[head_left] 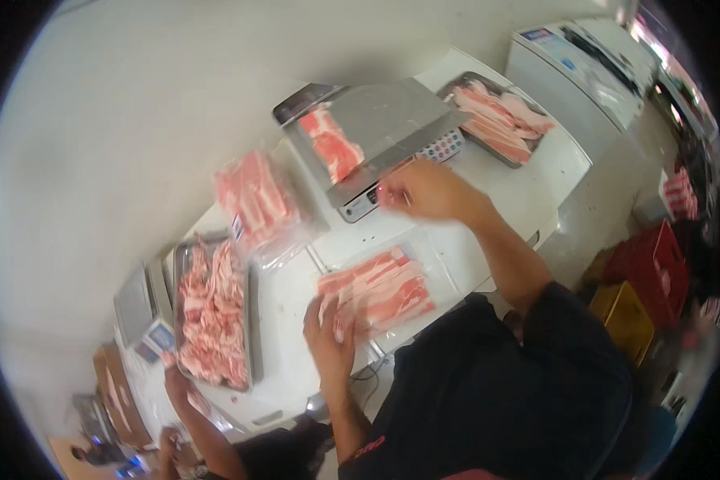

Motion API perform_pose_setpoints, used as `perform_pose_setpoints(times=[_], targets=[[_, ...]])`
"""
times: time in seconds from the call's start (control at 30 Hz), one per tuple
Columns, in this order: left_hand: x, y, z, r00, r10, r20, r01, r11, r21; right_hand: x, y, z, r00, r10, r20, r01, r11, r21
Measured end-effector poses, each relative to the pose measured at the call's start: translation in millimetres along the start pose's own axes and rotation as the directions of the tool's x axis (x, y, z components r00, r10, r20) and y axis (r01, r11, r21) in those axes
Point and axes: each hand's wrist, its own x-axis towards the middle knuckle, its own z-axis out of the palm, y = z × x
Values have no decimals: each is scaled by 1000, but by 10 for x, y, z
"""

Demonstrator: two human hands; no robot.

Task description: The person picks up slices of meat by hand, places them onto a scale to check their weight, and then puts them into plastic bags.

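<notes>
- Firstly, the fingers of the left hand [326, 330] are spread flat and press on the near-left edge of a pack of sliced meat [380, 290]; they do not close around anything.
- This pack of red and white slices lies in clear wrap on the white table [528, 192], just in front of the person's body.
- The fingers of the right hand [426, 192] are bent and narrow, with the tips at the keypad edge of the scale [376, 132]; the picture is blurred, so I cannot tell if they pinch something.
- On the grey plate of the scale lies a small portion of meat [332, 144].
- Left of the scale, a bag of meat [254, 200] in clear plastic lies on the table, apart from both hands.
- Further left, a metal tray [252, 320] holds a heap of loose slices.
- Behind the scale on the right, a second tray [500, 116] holds pale slices.
- At the lower left, another person's hand [176, 384] is near the corner of the metal tray.
- On the floor at the right stand a red crate [656, 272] and a yellow crate [624, 316].
</notes>
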Motion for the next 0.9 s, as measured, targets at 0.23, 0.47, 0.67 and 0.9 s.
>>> perform_pose_setpoints(times=[0.23, 0.47, 0.67, 0.9], targets=[[122, -137, 582, 994, 50, 98, -75, 958, 277, 1780, 174, 501, 974, 199, -108, -226, 806, -547], [90, -189, 277, 993, 16, 121, -22, 999, 41, 1903, 363, 313, 878, 477, -29, -464, 837, -289], [593, -42, -46, 988, 154, 27, -150, 981, -126, 1613, 576, -18, 960, 218, -177, -273, 871, -407], [1998, 980, -357, 793, 477, -379, -455, 877, 152, 1268, -630, -1162, 935, -305, 180, 349, 880, -322]])
